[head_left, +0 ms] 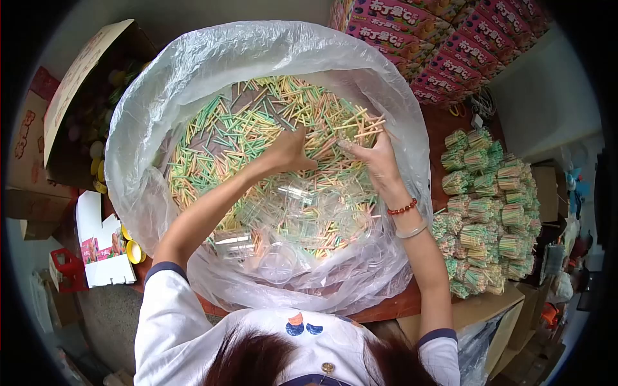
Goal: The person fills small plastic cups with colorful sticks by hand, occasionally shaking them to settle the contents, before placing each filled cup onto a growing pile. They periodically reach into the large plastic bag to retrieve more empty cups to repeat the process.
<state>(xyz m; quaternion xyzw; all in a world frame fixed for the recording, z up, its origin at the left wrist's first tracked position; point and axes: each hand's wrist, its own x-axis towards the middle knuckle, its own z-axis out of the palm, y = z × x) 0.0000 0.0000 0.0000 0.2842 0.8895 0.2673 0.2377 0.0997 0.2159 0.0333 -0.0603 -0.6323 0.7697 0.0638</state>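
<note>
A big clear plastic bag [154, 109] lies open, with many short pastel sticks [232, 132] spread inside. My left hand [290, 153] is down among the sticks near the middle; its fingertips are hidden and I cannot tell if it grips any. On the right side of the bag, my right hand [375, 154] is closed on a loose bunch of sticks [364, 125], which fan out above its fingers. Several clear plastic containers [299, 193] lie on the sticks just below my hands.
Tied stick bundles [486, 212] are stacked right of the bag on the red table [438, 128]. Pink printed boxes [399, 32] stand behind. An open cardboard box [80, 96] is at the left, above a white box piece [106, 270] and yellow lids [134, 251].
</note>
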